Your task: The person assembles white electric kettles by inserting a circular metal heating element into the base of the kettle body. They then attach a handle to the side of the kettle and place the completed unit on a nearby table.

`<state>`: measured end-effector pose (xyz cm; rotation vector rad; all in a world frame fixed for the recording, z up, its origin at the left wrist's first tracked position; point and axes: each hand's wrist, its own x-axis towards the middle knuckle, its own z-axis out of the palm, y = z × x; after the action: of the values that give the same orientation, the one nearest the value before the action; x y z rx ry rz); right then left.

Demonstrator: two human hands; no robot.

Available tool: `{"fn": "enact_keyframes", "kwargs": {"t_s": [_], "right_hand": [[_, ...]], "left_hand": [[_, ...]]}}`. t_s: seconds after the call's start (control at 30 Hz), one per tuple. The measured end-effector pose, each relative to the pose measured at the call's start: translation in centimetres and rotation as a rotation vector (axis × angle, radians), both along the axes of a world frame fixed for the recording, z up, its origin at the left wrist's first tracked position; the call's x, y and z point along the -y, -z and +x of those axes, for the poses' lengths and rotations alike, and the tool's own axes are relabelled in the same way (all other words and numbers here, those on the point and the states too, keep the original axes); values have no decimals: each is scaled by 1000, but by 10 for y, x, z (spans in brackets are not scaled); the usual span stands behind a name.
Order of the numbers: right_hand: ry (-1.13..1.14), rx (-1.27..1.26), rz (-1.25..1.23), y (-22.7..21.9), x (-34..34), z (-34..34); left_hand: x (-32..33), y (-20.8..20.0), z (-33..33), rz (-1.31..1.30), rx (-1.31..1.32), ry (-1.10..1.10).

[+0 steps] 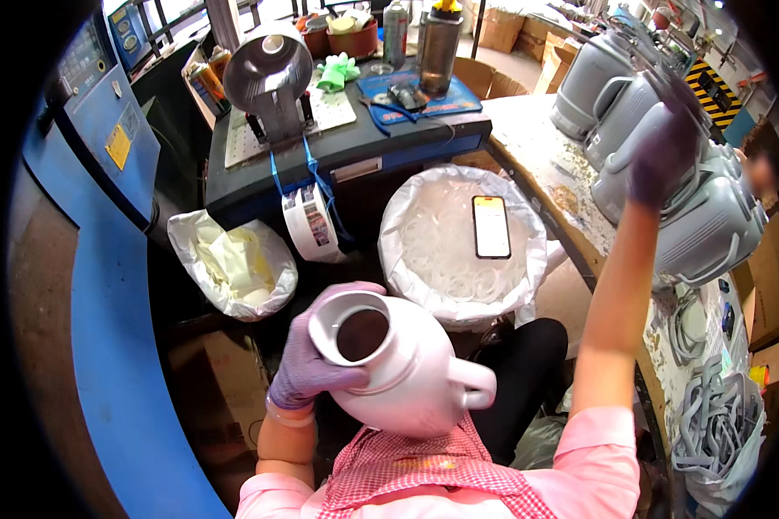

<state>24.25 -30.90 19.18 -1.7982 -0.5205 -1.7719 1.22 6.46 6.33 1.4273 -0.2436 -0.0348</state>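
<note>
A blue machine (117,346) fills the left side. Along the right runs a paint-spattered whitish tabletop (528,121), and ahead stands a smaller black tabletop (255,177). Several grey handled jugs (701,229) crowd the whitish tabletop, the nearer ones tilted. Between the two tabletops and the person's lap sits a large round bin (389,251) lined with white plastic, holding translucent rings (433,233). Nearer on the right, a clear bag (718,476) bulges with grey strip-like parts (714,415). A smaller white-lined bin (186,246) at the left contains pale yellow scraps (234,259).

The pinkish-white jug (415,372) is above the lap, tilted, its round mouth toward the upper left and its loop handle at the right. The left hand (307,363), in a lilac glove, is clamped around its neck, thumb across the near side. The right hand (662,160), darkly gloved and blurred, is raised among the grey jugs; whether it grips one cannot be told.

On the black tabletop are an open metal cylinder (242,86) on a fixture, a brown bottle (439,56) and a green glove (337,71). A sticker roll (307,225) hangs from blue cords at the front. A phone (492,227) lies on the rings, screen lit.
</note>
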Motion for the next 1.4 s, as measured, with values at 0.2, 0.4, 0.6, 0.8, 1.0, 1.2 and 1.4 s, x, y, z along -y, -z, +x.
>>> {"fn": "enact_keyframes", "kwargs": {"t_s": [0.2, 0.4, 0.6, 0.8, 1.0, 1.2, 1.4], "right_hand": [[-382, -922, -303, 151, -59, 139], [190, -1362, -1033, 319, -158, 84], [-409, -1534, -252, 270, -118, 57], [-857, -1065, -653, 142, -116, -101], [-1093, -1071, -547, 110, -132, -182], [-497, -979, -1118, 116, -142, -202], [-523, -936, -1120, 113, -133, -213]], "left_hand": [[-26, 38, -15, 234, 253, -264], [-3, 56, -11, 513, 387, -368], [-8, 64, -8, 567, 424, -427], [13, 63, -2, 659, 473, -480], [48, 57, -7, 752, 668, -547], [67, 43, -22, 776, 722, -593], [74, 33, -36, 806, 752, -599]]}}
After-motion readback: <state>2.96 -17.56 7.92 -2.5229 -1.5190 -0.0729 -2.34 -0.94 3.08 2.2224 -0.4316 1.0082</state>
